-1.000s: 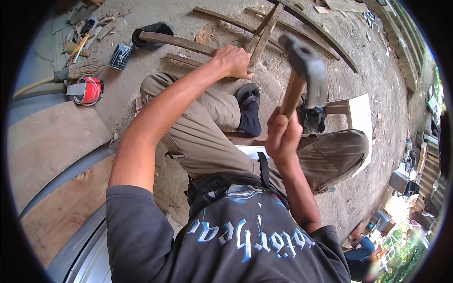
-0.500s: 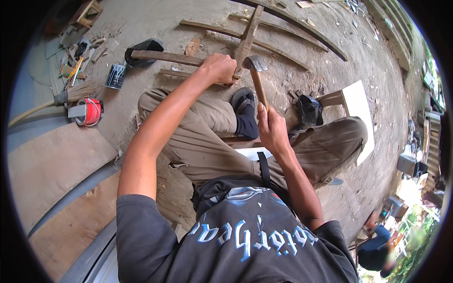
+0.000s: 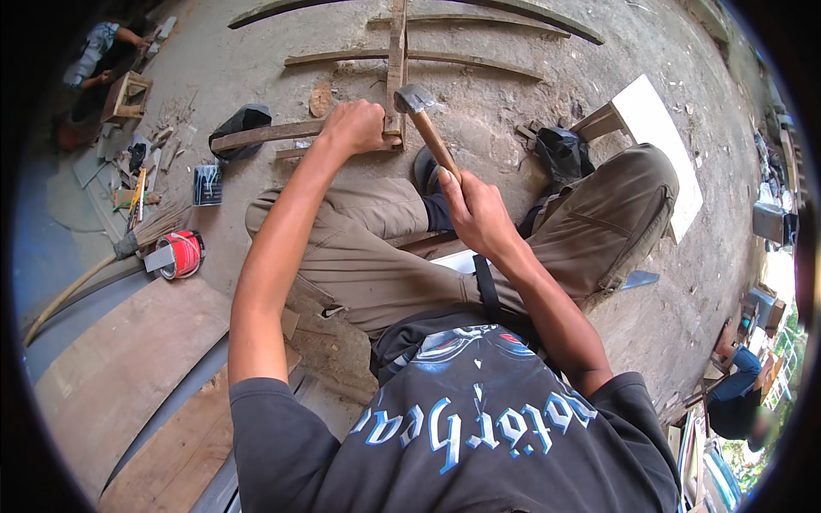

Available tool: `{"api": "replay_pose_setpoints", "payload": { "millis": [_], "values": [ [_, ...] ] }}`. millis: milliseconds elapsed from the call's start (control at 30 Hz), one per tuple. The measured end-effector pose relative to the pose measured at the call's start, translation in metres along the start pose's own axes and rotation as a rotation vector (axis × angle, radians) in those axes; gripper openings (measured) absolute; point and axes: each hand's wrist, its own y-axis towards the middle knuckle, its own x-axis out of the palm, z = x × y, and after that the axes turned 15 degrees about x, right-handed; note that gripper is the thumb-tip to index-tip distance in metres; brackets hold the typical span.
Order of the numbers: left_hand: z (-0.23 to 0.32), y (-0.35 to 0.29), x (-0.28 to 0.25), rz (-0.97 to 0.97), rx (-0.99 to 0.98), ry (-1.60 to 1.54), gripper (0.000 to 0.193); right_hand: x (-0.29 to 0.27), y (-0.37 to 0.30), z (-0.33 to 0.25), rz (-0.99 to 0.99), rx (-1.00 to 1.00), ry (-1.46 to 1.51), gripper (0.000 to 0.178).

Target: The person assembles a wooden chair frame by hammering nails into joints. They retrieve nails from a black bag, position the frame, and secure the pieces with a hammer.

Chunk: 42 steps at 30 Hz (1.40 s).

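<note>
item: nailing step at a wooden frame, as i viewed it from my remote seat. right hand point(image 3: 481, 214) had its fingers wrapped closed around the wooden handle of the hammer point(image 3: 430, 130), whose steel head sat at the joint. left hand point(image 3: 355, 126) had its fingers closed over the horizontal batten point(image 3: 265, 134) just where it crossed the upright slat point(image 3: 397, 51), at about 12 o'clock from the person's knees. whether a nail stood under the head i could not tell.

handling note: i judged the step went best with the head landing square on the joint, the left fingers kept clear to the 9 o'clock side, and the batten pressed flat to the concrete floor point(image 3: 513, 103).

packages and labels: small dark rectangular packet point(image 3: 207, 185) with pale stripes at 9 o'clock; red round tape-like case point(image 3: 181, 254) with a grey tab at 8 o'clock; white flat board point(image 3: 658, 137) at 2 o'clock; black bag point(image 3: 560, 150) near the right knee. no signs showed.
</note>
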Motion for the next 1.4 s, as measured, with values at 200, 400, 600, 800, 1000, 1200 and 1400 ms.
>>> {"api": "replay_pose_setpoints", "payload": {
  "millis": [200,400,600,800,1000,1200,1400],
  "values": [
    [0.001,0.002,0.0,-0.009,-0.002,0.007,0.064,0.0,0.002,0.002,-0.01,-0.015,-0.005,0.046],
    [-0.001,0.003,0.005,0.027,0.007,0.0,0.063,-0.001,0.001,-0.003,-0.041,0.024,-0.018,0.047],
    [-0.006,0.003,0.012,0.057,0.022,0.0,0.065,0.002,0.001,-0.002,-0.03,-0.014,-0.018,0.047],
    [-0.008,0.003,0.012,0.056,0.017,0.019,0.065,0.001,0.001,-0.005,-0.037,0.007,-0.042,0.047],
    [-0.008,0.003,0.016,0.062,0.02,0.037,0.066,0.003,0.001,-0.005,-0.03,-0.025,-0.046,0.048],
    [-0.012,0.002,0.023,0.116,0.033,0.032,0.064,0.003,-0.001,-0.008,-0.042,0.02,-0.04,0.045],
    [-0.01,0.002,0.017,0.076,0.013,0.006,0.057,0.006,0.003,0.007,0.006,-0.068,-0.105,0.041]
  ]
}}
